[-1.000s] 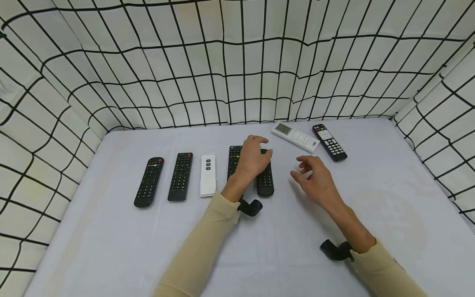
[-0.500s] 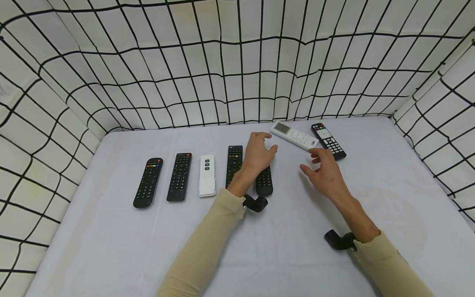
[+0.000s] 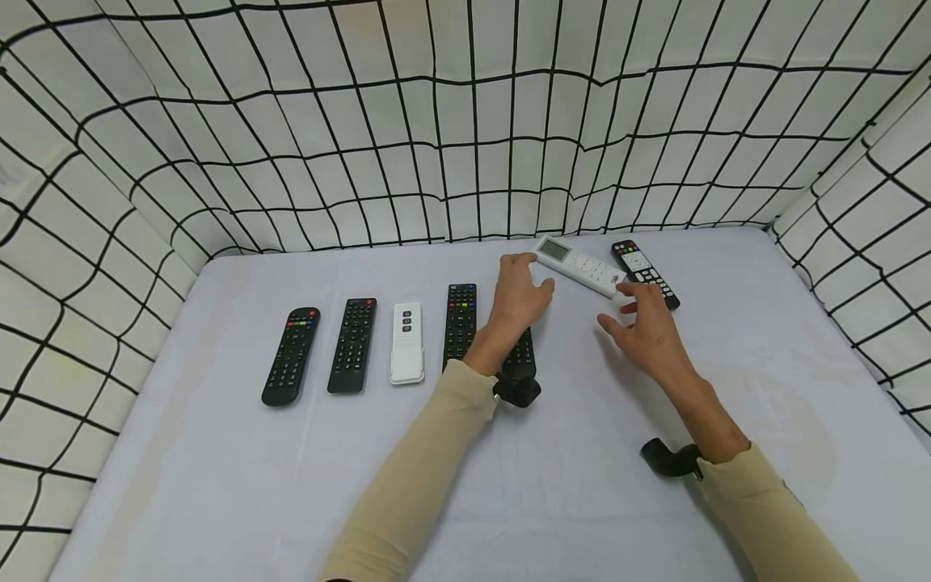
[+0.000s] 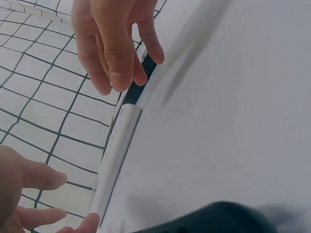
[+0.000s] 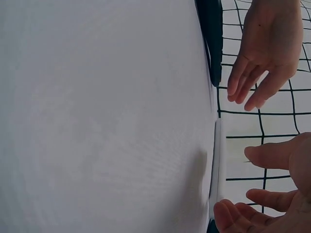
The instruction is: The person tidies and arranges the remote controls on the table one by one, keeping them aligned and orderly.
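Observation:
A white air-conditioner remote [image 3: 582, 268] with a small grey screen lies slanted at the back of the table. My left hand [image 3: 520, 295] is at its left end, loosely bent fingers by the edge; whether they touch cannot be told. At the other end is my right hand [image 3: 646, 331], thumb apart from the fingers, with fingertips over or against that corner. In the left wrist view the white remote [image 4: 116, 155] lies flat between both hands. Beneath my left wrist, a black remote [image 3: 520, 356] is mostly hidden. Another black remote [image 3: 643, 271] lies just behind my right hand.
Left of my hands lie a black remote [image 3: 460, 319], a white remote [image 3: 407, 343], and two more black remotes, one slim [image 3: 352, 346] and one rounded [image 3: 291, 356], roughly in a row. Black netting [image 3: 473, 149] over white walls borders the white tabletop [image 3: 567, 485].
Both hands have moved forward to the white air-conditioner remote, the left one also rightward past the row and the right one slightly rightward. The remotes look unmoved.

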Available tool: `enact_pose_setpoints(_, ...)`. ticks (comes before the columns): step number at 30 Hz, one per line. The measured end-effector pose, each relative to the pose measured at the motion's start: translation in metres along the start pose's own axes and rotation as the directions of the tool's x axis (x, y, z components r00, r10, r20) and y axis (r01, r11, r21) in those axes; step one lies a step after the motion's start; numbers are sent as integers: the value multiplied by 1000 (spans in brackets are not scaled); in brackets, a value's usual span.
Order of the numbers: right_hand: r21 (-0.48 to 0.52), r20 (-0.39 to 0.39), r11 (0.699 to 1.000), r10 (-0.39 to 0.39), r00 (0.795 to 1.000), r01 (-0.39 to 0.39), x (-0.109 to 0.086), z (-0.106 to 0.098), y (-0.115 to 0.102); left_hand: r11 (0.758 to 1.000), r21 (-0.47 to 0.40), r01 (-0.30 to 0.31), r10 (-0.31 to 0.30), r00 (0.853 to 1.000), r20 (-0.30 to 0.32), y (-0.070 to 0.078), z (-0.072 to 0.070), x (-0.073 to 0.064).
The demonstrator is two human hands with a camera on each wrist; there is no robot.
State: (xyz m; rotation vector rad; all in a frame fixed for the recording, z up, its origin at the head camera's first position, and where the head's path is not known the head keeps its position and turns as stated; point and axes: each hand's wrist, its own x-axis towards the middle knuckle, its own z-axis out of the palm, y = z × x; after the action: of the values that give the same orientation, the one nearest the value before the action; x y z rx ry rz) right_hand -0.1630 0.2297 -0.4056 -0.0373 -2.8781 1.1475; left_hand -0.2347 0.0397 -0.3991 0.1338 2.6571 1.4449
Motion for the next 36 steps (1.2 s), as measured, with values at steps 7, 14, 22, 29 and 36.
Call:
enact_pose_setpoints(7,-2,-1,1000,25,1000,-25,4,-2,4,999,43,5,-5,1000,9,-1,7,7)
enact_pose_setpoints(14,-7,2,1000,21,1000,-21,9,-4,6,1000,31,-6,6,1000,7,2,10,11)
enact_pose_setpoints(22,-18,5,1000,22,1000,-22,14,-3,9,999,53,11,-12,1000,4,6,17,16)
enact_pose_setpoints(29,-35,24,998,49,999,-48,18,-2,13,996,88,16,-17,1000,13,5,23,19)
enact_pose_setpoints(36,-37,42,999,41,998,-40,21,-1,12,994,103,30,-31,999,7,5,22,23)
